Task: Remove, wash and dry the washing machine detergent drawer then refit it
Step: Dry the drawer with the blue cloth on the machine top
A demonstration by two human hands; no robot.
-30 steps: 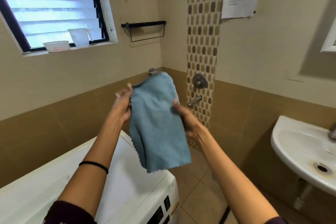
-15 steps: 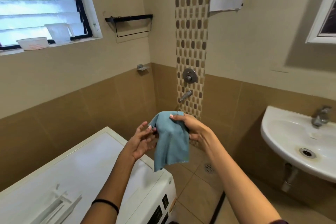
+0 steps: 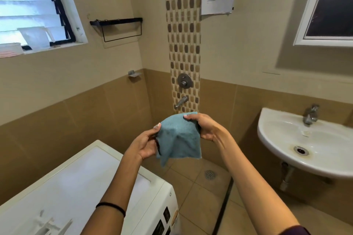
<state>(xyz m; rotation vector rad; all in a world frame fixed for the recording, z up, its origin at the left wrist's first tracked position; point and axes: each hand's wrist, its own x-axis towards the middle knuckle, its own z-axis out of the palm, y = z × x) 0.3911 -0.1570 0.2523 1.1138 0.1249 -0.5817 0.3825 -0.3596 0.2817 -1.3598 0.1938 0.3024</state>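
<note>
Left grip (image 3: 145, 145) and right grip (image 3: 206, 128) each pinch the blue cloth (image 3: 179, 139) near its top corners.
Soft, light and limp, it hangs freely and is probably best bunched for drying.

Both forearms are reaching forward and converging. The left hand (image 3: 146, 144) and right hand (image 3: 207, 128) are each pinching an upper corner of the cloth (image 3: 179, 139), fingers curled.

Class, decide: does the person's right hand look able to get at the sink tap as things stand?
Probably yes. Nothing stands between the right hand and the tap off to its right, though that hand is pinching the blue cloth.
</note>
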